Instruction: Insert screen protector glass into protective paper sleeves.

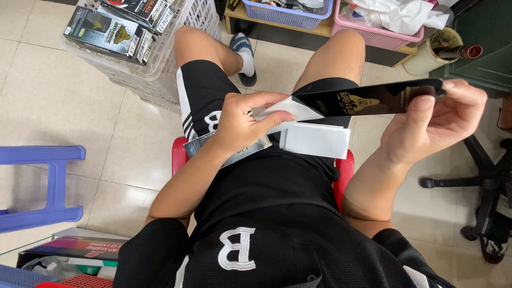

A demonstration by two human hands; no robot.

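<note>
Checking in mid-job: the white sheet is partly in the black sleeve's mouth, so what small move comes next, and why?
Probably push the white sheet further in with the left hand, since only its tip sits inside the black sleeve, which the right hand grips at the far end.

left hand at nine o'clock of centre, forearm rising from seven o'clock, fingers curled and thumb pinched to fingertips, palm down; right hand at three o'clock, forearm rising from five o'clock, wrist bent, thumb pressed forward over curled fingers, hands well apart.
</note>
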